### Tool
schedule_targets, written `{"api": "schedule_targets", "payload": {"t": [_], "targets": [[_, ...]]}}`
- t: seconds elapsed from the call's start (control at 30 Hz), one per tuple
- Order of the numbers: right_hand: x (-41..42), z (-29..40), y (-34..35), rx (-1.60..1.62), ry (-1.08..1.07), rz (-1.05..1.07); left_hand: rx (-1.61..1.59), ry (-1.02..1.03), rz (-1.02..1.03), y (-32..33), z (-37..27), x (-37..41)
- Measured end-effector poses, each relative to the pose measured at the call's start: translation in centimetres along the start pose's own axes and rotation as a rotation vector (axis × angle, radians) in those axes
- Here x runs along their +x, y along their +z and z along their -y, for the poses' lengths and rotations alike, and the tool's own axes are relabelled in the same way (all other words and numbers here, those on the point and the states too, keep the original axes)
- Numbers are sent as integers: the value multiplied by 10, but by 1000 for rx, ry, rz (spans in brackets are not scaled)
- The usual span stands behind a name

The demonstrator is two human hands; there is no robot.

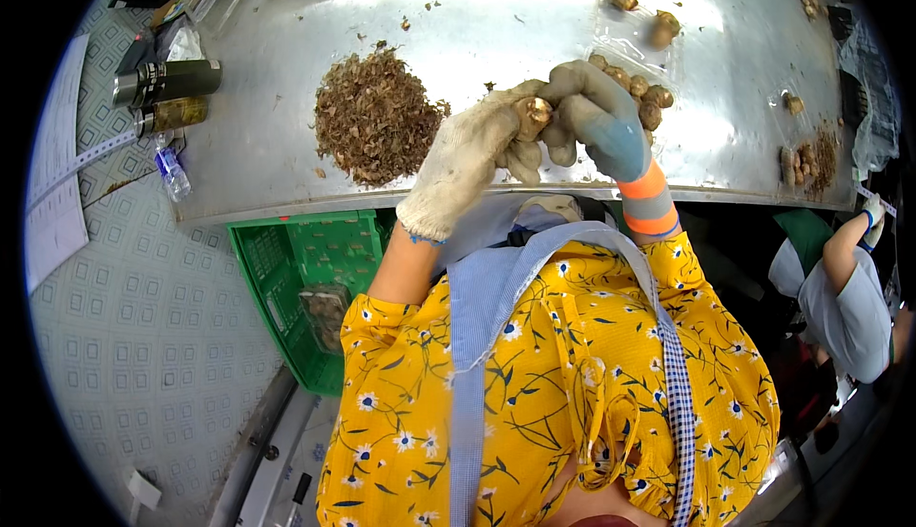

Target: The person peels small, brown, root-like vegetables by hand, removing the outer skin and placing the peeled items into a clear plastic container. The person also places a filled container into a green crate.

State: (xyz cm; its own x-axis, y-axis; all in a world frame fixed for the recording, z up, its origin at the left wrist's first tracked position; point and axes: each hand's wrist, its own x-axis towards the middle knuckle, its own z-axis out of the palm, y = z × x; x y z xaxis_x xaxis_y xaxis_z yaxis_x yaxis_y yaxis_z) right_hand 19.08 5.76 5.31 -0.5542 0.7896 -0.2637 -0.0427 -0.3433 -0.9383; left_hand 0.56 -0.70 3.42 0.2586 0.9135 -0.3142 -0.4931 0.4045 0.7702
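Observation:
My left hand (469, 155), in a cream knitted glove, grips a small taro corm (534, 116) whose pale cut end faces up. Curled against the corm's right side are the fingers of my right hand (597, 116), in a grey and blue work glove with an orange and grey cuff. Whether those fingers also hide a small tool cannot be seen. Just beyond the right hand, several taro corms (650, 101) are grouped together, partly covered by it. A clear plastic tray (630, 44) lies behind them, with two corms at it. To the left is a heap of brown peelings (376, 119).
A metal table (279, 98) spans the front. At its left stand a dark flask (179, 80), a jar (175, 113) and a plastic bottle (172, 169). Below is a green crate (257, 269) holding a clear pack (325, 316). Another person (837, 298) is at the right.

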Motion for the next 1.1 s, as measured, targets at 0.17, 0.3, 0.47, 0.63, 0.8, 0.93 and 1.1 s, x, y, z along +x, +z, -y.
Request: {"api": "schedule_targets", "payload": {"t": [0.17,0.3,0.47,0.63,0.8,0.93,1.1], "targets": [[13,-2,0,20,108,36,407,161,-17,-2,-6,1],[14,-15,0,201,150,15,372,194,16,-6,-6,5],[8,-5,19,109,52,-105,-101,94,47,-12,-3,10],[11,-3,29,-249,-34,-224,-114,136,21,-15,9,15],[18,-9,15,-256,-78,-177,-176,143,-12,-9,7,18],[25,-6,4,-275,-64,-110,-337,69,4,-18,21,19],[30,-3,-7,-305,-186,-135,-358,24,-74,-7,18,22]]}}
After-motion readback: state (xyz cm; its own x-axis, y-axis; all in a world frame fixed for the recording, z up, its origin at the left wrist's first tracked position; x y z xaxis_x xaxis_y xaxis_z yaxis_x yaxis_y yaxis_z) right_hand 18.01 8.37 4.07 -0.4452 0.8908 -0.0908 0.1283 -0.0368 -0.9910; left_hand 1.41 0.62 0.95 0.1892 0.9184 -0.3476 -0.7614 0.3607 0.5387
